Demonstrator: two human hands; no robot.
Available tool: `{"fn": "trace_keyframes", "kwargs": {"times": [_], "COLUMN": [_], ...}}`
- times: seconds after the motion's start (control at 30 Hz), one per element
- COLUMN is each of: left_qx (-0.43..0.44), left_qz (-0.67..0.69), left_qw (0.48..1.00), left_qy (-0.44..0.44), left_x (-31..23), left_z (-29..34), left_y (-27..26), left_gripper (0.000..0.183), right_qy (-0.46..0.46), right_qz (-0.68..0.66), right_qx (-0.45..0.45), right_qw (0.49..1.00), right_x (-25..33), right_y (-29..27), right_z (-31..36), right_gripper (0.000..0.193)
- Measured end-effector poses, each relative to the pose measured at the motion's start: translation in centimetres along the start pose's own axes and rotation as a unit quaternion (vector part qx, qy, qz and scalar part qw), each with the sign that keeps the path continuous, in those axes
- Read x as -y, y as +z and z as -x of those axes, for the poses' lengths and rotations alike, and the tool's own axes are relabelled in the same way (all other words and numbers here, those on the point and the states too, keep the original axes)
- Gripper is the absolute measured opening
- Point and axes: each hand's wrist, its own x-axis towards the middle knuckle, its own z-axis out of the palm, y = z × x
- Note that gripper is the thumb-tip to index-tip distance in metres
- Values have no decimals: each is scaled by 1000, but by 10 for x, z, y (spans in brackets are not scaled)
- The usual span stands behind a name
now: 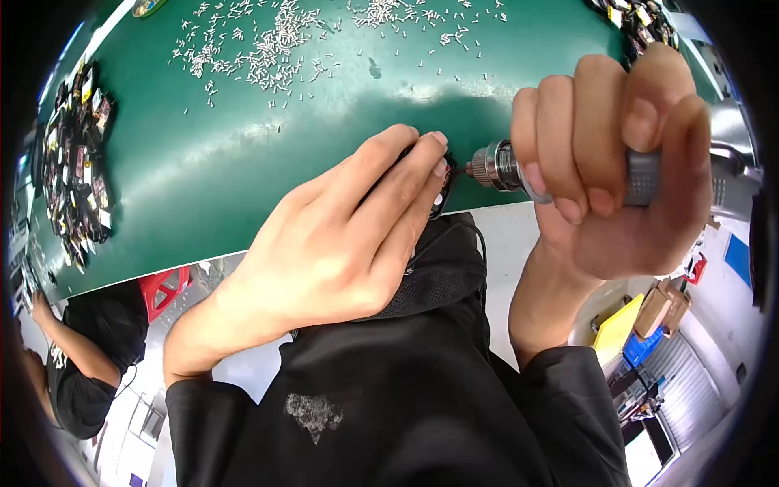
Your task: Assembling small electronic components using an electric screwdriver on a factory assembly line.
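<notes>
Fingers of the left hand, nearly together, covered most of a small black part; its long axis, or any pinch, could not be told. Just right of this part, a power screwdriver pointed leftward, gripped in the curled right hand.

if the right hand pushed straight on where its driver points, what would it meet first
Likely the small black part, partly covered by the left hand: the driver in the right hand points at it, touching or nearly so; depth is unclear in this view.
</notes>
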Motion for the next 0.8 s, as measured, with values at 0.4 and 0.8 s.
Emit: {"fn": "trace_keyframes", "kwargs": {"times": [0.4,0.8], "left_qx": [31,-178], "left_qz": [-15,-339], "left_qw": [999,839], "left_qy": [-6,-387], "left_x": [-7,104], "left_z": [-4,127], "left_y": [-18,-171], "left_gripper": [35,31], "right_qy": [-29,-67], "right_qz": [-69,-192], "right_qx": [-12,-158], "right_qw": [997,966], "right_x": [-1,-7], "right_y": [16,7], "right_z": [-6,32], "right_gripper": [12,14]}}
